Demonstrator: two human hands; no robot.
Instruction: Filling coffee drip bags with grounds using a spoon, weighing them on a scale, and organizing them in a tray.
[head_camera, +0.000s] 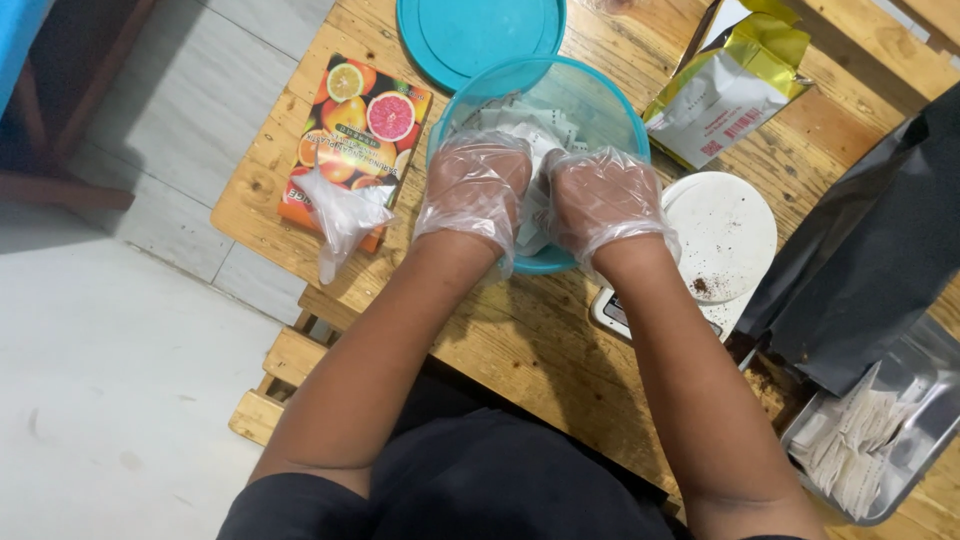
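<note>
Over teal bowl (600, 100): left hand (473, 187) and right hand (600, 200), gloved, fingers curled on white sachets (520, 125), lifting them clear of rim; lid (480, 35) aside keeps bowl open.

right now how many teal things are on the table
2. The round teal lid lies flat at the table's far edge. The teal bowl sits just nearer, with the left hand and right hand in it. Nothing else teal shows.
</note>
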